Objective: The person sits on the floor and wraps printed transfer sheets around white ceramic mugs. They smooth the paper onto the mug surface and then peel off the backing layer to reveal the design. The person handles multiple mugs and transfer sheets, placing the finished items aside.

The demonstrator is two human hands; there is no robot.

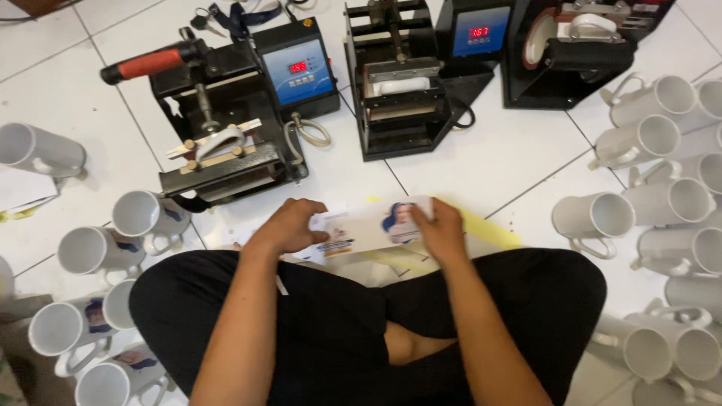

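Observation:
I sit cross-legged on a white tiled floor. Both hands hold a long printed paper strip (368, 227) with a portrait picture and coloured graphics, just above my knees. My left hand (286, 225) grips its left end with fingers curled over the top edge. My right hand (440, 231) pinches its right end. Under the strip lie more sheets, one with a yellow edge (489, 231).
Three black mug heat presses stand ahead: left (233, 113) with a red-handled lever, middle (398, 83), right (571, 53), each holding a mug. Printed white mugs (98, 248) lie at my left, blank white mugs (662, 203) at my right.

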